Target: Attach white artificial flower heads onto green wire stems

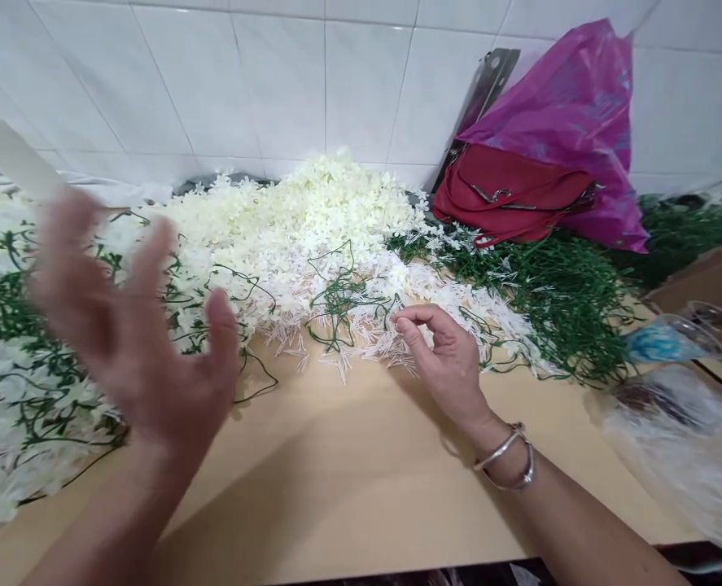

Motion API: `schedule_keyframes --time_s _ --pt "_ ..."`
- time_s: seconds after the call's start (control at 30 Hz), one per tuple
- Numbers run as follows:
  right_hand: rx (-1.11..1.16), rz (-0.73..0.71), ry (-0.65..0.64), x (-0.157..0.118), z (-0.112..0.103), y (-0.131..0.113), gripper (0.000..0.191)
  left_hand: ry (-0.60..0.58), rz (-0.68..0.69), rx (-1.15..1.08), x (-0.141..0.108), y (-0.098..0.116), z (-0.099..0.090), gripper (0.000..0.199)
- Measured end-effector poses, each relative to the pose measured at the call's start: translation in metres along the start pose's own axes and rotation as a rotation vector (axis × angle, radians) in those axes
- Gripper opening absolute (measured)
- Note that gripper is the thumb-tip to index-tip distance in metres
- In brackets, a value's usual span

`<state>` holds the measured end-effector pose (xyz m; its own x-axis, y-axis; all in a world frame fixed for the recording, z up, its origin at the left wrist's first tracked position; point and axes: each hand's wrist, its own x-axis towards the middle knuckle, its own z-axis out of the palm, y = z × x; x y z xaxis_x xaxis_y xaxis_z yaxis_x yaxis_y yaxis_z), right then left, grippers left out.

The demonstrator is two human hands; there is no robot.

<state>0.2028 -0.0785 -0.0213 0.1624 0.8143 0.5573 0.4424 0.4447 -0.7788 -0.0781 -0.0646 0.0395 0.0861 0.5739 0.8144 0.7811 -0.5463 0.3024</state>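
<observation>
My left hand (146, 334) is raised over the left side of the table, smeared by motion, with its fingers and thumb spread apart. Below it lie green plastic stems (12, 325) with white artificial flowers (6, 407) on them. My right hand (446, 358) is closed, thumb and index fingertip pinched together. Whatever is between those fingertips is too small to make out. Just beyond the pinch, thin green stems (339, 297) lie tangled over small white sticks (299, 325). A heap of loose cream blossoms (336, 195) rises behind them.
A dark red bag (513, 195) and a purple plastic bag (568, 114) rest against the tiled wall (275, 81). Green stems (562, 301) are piled at right, near a blue-patterned clear cup (666, 338) and a clear plastic bag (684, 448). A blurred white strip (12, 155) shows at upper left.
</observation>
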Motion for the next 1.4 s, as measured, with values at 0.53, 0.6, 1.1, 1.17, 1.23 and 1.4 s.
schedule_keyframes --time_s 0.53,0.6,1.1,1.17,1.23,1.4 --pt "-0.062 -0.037 -0.105 -0.001 0.003 0.003 0.012 -0.384 0.185 0.187 -0.037 -0.015 0.088 0.047" --pt "-0.064 -0.026 -0.117 -0.001 0.003 0.004 0.011 -0.439 0.158 0.222 -0.035 -0.025 0.091 0.041" --pt "-0.194 -0.016 0.114 0.023 -0.027 0.013 0.01 -0.331 -0.297 -0.583 -0.035 0.021 0.063 0.016" --pt "-0.197 -0.006 0.116 0.026 -0.031 0.016 0.01 -0.439 -0.431 -0.789 -0.043 0.03 0.065 0.019" --pt "-0.194 -0.008 0.072 0.027 -0.033 0.019 0.009 -0.537 -0.469 -0.887 -0.051 0.034 0.069 0.018" --pt "-0.215 -0.037 -0.205 0.024 -0.033 0.022 0.01 -0.598 -0.379 -0.822 -0.061 0.033 0.076 0.017"
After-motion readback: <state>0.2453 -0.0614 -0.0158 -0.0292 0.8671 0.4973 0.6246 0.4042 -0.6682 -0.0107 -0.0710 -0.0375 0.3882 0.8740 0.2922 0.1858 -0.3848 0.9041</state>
